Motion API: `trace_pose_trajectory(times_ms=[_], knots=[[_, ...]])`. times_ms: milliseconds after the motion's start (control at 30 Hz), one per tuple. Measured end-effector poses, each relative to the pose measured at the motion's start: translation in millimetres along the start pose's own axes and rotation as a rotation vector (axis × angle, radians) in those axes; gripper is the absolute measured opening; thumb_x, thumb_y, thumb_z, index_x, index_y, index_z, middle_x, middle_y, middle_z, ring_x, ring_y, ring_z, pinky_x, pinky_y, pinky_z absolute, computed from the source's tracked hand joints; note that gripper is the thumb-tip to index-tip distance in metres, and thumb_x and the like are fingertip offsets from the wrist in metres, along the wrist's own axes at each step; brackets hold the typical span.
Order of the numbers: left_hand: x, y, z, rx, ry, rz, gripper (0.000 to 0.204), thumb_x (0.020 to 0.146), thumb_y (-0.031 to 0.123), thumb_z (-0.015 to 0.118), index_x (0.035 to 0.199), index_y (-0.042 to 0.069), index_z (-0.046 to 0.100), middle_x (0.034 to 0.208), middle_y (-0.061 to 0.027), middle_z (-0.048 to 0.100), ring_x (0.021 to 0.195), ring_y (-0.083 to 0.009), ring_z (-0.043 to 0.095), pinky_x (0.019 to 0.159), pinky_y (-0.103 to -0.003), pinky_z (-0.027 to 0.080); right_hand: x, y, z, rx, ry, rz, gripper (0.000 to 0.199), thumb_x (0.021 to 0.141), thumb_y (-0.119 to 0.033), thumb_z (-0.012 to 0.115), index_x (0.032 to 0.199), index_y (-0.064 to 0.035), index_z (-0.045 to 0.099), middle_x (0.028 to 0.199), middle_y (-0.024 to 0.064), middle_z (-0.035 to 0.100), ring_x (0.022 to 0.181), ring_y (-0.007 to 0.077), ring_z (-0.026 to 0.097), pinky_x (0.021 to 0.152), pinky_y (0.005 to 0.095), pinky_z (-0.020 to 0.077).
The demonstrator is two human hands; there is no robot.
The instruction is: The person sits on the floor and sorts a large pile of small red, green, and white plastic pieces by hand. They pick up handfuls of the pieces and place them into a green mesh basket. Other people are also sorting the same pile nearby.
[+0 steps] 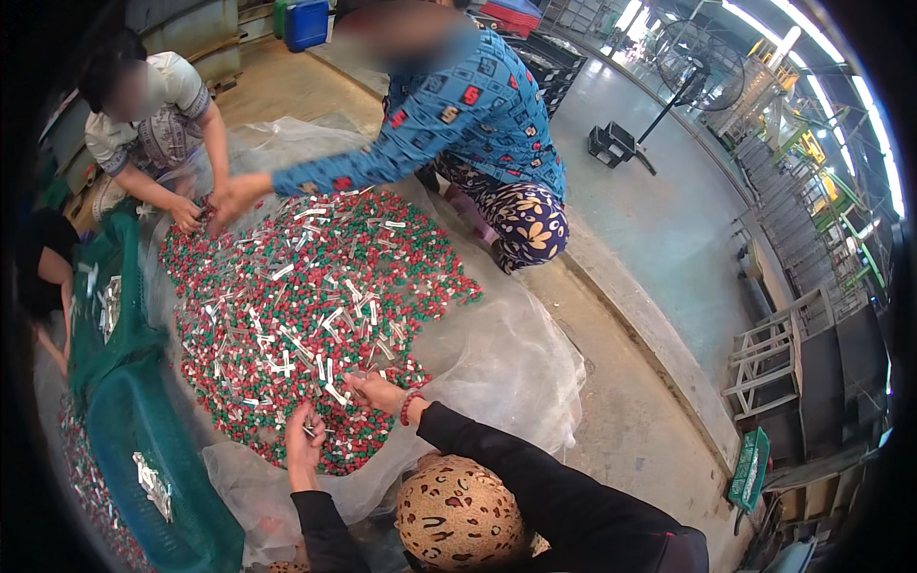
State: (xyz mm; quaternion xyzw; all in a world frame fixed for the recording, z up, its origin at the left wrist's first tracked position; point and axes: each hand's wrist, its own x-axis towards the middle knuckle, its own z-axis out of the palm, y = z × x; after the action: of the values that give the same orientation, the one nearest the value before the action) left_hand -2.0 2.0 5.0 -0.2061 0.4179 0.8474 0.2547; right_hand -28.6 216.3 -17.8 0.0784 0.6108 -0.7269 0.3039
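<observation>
My left hand (303, 441) is closed at the near edge of a wide pile of small red, green and white pieces (315, 277). A thin pale bit sticks out from its fingers, too small to name. My right hand (376, 392), with a red bead bracelet (412, 409) at the wrist, is over the pile with thumb and fingers together. What it pinches, if anything, cannot be made out. Just off those fingertips shows a white strip (335, 394). Many white and clear strips lie scattered among the pieces. A translucent sheet (506, 368) lies under the pile.
Across the pile a person in a blue patterned top (449, 124) and another in a white top (158, 115) reach into it. Green baskets (158, 449) holding pale strips stand at left, near a third person's arm (53, 344). At right are a kerb (659, 372) and a fan (697, 67).
</observation>
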Motion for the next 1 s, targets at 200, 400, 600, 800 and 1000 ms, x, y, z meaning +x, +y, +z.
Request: trace_pose_trajectory(times_ms=[200,400,600,800,1000], knots=[[-18,-5,51,-0.144,-0.139,0.070,0.017,0.078,0.024,0.049,0.085,0.008,0.051,0.075,-0.0085,0.056,0.060,-0.0182,0.054,0.044,-0.024,0.041,-54,-62,8,0.012,-0.085,-0.088,0.022,0.086,-0.025,0.051,0.089,-0.0032,0.051,0.070,0.0029,0.055,0.059,0.0097,0.052,0.049,0.0240,0.0412],[-32,-16,83,-0.365,-0.005,0.054,0.038,0.081,0.040,0.048,0.102,0.009,0.052,0.103,-0.0098,0.055,0.093,-0.0236,0.053,0.085,-0.043,0.041,-35,-43,32,-0.927,0.160,-0.668,0.040,0.068,-0.017,0.060,0.102,0.0034,0.053,0.092,0.0163,0.058,0.090,0.0273,0.054,0.080,0.0375,0.0425],[-64,-51,85,-0.511,-0.056,0.101,0.063,0.083,0.054,0.043,0.121,0.004,0.040,0.117,-0.0131,0.049,0.100,-0.0276,0.052,0.086,-0.044,0.041,-83,-54,46,-1.078,-0.338,-0.799,0.033,0.065,-0.007,0.062,0.098,-0.0017,0.059,0.098,0.0170,0.059,0.090,0.0286,0.056,0.077,0.0425,0.0433],[61,-16,3,-1.426,-0.485,0.084,0.036,0.080,0.044,0.053,0.069,0.010,0.049,0.067,-0.0047,0.051,0.060,-0.0172,0.052,0.043,-0.028,0.046,-61,-88,48,-0.660,0.103,-0.503,0.027,0.085,-0.009,0.053,0.111,-0.0006,0.055,0.108,0.0077,0.055,0.091,0.0122,0.053,0.072,0.0255,0.0484],[-98,171,-87,-1.221,-0.420,0.766,0.052,0.083,0.040,0.046,0.108,-0.003,0.034,0.104,-0.0176,0.040,0.095,-0.0304,0.041,0.080,-0.042,0.038,-95,-86,0,-0.373,0.294,-0.480,0.029,0.085,-0.017,0.053,0.110,-0.0008,0.056,0.089,0.0025,0.057,0.075,0.0076,0.052,0.066,0.0216,0.0437]])
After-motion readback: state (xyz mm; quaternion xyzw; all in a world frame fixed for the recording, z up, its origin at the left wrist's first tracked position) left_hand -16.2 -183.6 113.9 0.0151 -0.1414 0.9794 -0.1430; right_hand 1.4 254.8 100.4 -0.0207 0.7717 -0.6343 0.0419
